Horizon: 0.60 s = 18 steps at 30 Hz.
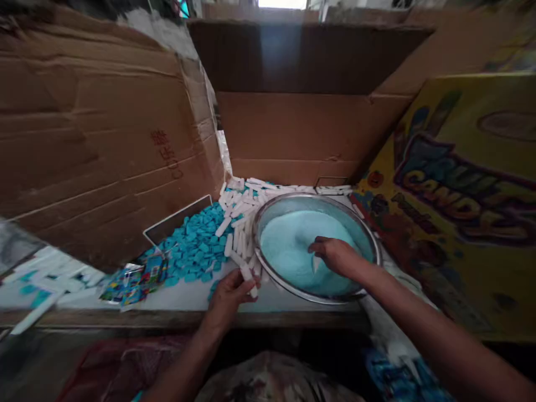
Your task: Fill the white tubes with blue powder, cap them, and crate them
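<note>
You have two hands in view, one left hand and one right hand, along with one round metal bowl containing a single mass of pale blue powder, and one yellow printed box. At least two brown cardboard walls stand around you. The white sticks and blue pieces each number in the dozens, too crowded to count exactly, while the few printed wrappers overlap too much for you to number.

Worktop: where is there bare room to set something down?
A narrow strip of worktop lies mostly bare along the front edge, bordered by shiny packets, blue pieces and the left hand. White sticks crowd between blue pieces and bowl.
</note>
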Each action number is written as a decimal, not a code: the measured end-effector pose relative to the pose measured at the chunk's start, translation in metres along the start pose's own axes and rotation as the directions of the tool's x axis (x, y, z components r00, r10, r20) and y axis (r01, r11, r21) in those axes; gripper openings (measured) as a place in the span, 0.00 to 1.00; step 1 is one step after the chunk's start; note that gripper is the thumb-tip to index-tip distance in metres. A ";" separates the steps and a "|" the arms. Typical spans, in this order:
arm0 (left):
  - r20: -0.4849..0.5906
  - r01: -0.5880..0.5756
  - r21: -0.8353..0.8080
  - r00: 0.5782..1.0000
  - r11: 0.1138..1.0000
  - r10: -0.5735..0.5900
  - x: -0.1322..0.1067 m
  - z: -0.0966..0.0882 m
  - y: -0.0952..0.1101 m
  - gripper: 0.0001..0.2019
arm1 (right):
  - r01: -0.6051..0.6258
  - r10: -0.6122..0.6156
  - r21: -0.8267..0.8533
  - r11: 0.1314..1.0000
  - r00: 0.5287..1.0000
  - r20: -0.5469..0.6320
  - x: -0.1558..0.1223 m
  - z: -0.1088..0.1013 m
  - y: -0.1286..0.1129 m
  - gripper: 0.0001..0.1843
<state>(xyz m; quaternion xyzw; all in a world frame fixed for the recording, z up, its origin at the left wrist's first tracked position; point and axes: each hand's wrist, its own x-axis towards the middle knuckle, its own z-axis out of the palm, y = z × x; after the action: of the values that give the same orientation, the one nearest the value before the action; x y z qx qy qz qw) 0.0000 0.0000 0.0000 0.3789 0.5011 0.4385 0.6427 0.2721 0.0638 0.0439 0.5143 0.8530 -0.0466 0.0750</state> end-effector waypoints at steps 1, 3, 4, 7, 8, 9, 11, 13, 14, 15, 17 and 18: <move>0.013 0.001 0.000 1.000 1.000 -0.001 0.000 0.000 -0.002 0.18 | 0.038 -0.038 -0.014 0.999 0.998 0.056 0.003 0.000 0.005 0.20; 0.023 0.005 -0.002 1.000 1.000 -0.005 -0.001 -0.001 -0.005 0.18 | 0.098 -0.092 -0.037 0.994 0.986 0.140 0.009 0.002 0.013 0.20; 0.019 0.009 -0.004 1.000 1.000 -0.009 -0.002 -0.002 -0.007 0.18 | 0.120 -0.111 -0.047 0.992 0.980 0.167 0.012 0.004 0.016 0.19; -0.022 0.025 -0.017 0.999 1.000 -0.026 -0.004 -0.010 -0.012 0.19 | 0.147 -0.131 -0.075 0.986 0.974 0.184 0.015 0.012 0.020 0.18; -0.041 0.029 -0.020 0.999 0.999 -0.030 -0.005 -0.013 -0.013 0.18 | 0.151 -0.134 -0.084 0.985 0.974 0.185 0.015 0.015 0.020 0.17; -0.060 0.033 -0.023 0.998 0.999 -0.035 -0.006 -0.016 -0.014 0.18 | 0.155 -0.136 -0.092 0.984 0.973 0.186 0.014 0.017 0.020 0.16; -0.085 0.042 -0.027 0.995 0.999 -0.044 -0.007 -0.020 -0.016 0.19 | 0.164 -0.144 -0.098 0.982 0.972 0.185 0.010 0.021 0.021 0.15; -0.089 0.053 -0.031 0.995 0.998 -0.055 -0.007 -0.020 -0.017 0.19 | 0.178 -0.157 -0.094 0.980 0.969 0.192 0.004 0.024 0.022 0.14; -0.085 0.058 -0.031 0.995 0.998 -0.061 -0.007 -0.019 -0.017 0.19 | 0.188 -0.168 -0.088 0.978 0.966 0.199 0.001 0.025 0.023 0.14; -0.081 0.063 -0.032 0.995 0.998 -0.065 -0.006 -0.018 -0.017 0.19 | 0.198 -0.178 -0.081 0.977 0.962 0.206 -0.002 0.026 0.023 0.14; -0.077 0.070 -0.038 0.994 0.997 -0.073 -0.006 -0.014 -0.016 0.20 | 0.212 -0.194 -0.067 0.975 0.958 0.210 -0.008 0.028 0.024 0.14; -0.079 0.072 -0.042 0.994 0.996 -0.075 -0.006 -0.013 -0.016 0.21 | 0.210 -0.195 -0.061 0.976 0.961 0.197 -0.010 0.029 0.024 0.15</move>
<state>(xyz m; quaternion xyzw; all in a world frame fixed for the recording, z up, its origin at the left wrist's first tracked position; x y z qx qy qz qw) -0.0103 -0.0106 -0.0152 0.3295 0.5315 0.4391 0.6451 0.3001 0.0619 0.0166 0.4140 0.8913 -0.0680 0.1718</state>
